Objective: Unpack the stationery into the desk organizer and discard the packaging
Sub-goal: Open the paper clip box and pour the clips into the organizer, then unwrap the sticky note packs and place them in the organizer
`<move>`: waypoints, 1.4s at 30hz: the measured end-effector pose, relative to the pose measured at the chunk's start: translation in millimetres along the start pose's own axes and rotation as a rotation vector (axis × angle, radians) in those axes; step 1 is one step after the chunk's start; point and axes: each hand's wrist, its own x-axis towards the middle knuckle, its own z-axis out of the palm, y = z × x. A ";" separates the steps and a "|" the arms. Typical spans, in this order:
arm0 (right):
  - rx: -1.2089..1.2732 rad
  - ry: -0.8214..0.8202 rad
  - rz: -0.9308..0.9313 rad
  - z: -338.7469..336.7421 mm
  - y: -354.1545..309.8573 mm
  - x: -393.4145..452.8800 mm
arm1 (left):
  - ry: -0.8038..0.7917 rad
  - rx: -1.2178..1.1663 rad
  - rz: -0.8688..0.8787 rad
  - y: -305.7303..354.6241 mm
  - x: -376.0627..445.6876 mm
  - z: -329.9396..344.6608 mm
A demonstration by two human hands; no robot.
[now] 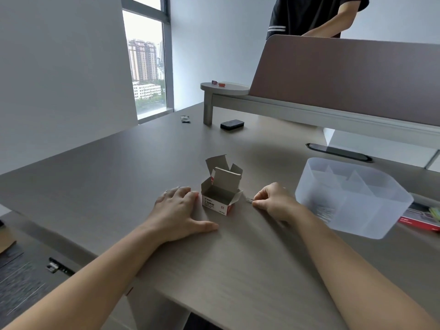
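Observation:
A small cardboard box point(220, 195) with red and white print stands open on the desk, flaps up, its inside looking empty. My left hand point(178, 210) lies flat on the desk, fingertips touching the box's left side. My right hand point(273, 201) sits just right of the box, fingers pinched on a small metal paper clip point(249, 199) at the desk surface. A translucent desk organizer point(352, 198) with several compartments stands to the right; a pile of paper clips point(325, 211) shows through its near wall.
A red flat package point(419, 220) lies behind the organizer at the right edge. A black case point(232, 125) and a small wrapper point(185, 118) lie at the back near a raised shelf point(223, 88). A desk divider point(345, 77) has a person standing behind it.

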 end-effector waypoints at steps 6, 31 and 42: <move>0.102 0.194 -0.181 8.0 7.9 -12.3 | 0.018 0.016 0.000 0.2 -0.8 2.5; 0.175 0.592 -0.122 -81.5 44.5 -76.5 | 0.040 -0.108 0.287 65.9 -48.4 17.6; -0.111 0.684 0.025 -100.2 143.9 -153.3 | -0.198 0.075 0.530 148.4 -27.3 42.6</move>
